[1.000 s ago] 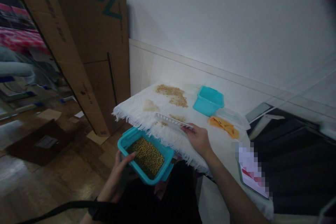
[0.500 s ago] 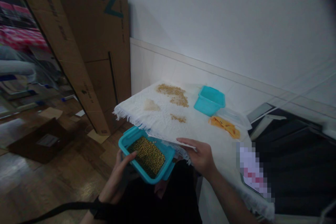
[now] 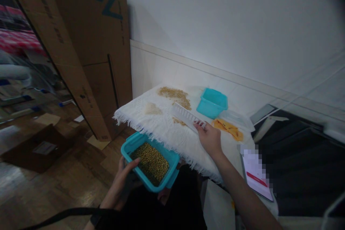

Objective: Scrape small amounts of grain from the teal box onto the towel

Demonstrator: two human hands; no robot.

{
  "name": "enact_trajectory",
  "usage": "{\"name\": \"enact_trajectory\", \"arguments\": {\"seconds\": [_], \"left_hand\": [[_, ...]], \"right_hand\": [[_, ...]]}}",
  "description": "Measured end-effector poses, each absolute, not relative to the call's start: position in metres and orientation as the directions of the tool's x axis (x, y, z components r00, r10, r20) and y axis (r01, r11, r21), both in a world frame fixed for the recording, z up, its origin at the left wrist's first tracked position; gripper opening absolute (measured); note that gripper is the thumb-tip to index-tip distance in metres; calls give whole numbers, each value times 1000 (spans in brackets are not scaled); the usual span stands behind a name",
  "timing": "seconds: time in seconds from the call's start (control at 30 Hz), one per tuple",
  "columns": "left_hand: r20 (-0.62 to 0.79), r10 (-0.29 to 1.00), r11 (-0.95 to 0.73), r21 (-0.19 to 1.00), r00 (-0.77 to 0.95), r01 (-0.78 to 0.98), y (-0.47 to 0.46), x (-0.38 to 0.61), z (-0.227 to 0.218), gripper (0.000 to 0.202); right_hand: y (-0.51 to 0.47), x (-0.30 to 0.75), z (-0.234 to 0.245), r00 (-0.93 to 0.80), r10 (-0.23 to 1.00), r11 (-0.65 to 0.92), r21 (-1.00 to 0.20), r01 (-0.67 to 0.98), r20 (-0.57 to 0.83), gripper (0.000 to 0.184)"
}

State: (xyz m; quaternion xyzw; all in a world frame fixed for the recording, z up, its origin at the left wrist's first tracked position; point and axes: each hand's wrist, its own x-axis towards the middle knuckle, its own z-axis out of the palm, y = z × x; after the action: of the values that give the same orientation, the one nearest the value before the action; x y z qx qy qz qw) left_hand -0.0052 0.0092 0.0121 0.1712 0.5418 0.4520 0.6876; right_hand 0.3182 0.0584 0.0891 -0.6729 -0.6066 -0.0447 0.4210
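My left hand grips the near-left rim of a teal plastic box, thumb over the edge. Yellowish-green beans lie in the box, which is held tilted at the fringe of a white cloth. In my right hand is a flat white strip with a row of slots, held above the cloth. Just under and beyond the strip are a small patch of pale beans and a larger spread of them. A pale, fine heap sits to the left.
Farther back on the cloth stand another teal box, a clear lid and an orange packet. A phone lies near the right edge. A tall cardboard carton rises at the left, before the wall.
My right hand has risen from the cloth's front edge and moved forward over it, bringing the slotted white strip into plain view. My left hand keeps the bean box in nearly the same place.
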Motion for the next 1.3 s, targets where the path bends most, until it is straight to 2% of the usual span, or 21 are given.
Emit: {"name": "enact_trajectory", "arguments": {"seconds": [0.23,0.57,1.0,1.3], "left_hand": [[-595,804,536,731,-10,-422,10,-6,8,82],[-597,802,538,719,4,-439,7,-2,18,72],[-596,803,529,722,-14,-446,7,-1,19,82],[-542,838,506,736,57,-450,-2,-2,37,71]], "right_hand": [[63,312,89,198,800,98,-449,888,567,42],[64,311,94,204,803,128,-496,859,560,43],[58,308,93,217,820,153,-568,809,530,45],[54,307,89,203,845,177,-616,767,495,37]]}}
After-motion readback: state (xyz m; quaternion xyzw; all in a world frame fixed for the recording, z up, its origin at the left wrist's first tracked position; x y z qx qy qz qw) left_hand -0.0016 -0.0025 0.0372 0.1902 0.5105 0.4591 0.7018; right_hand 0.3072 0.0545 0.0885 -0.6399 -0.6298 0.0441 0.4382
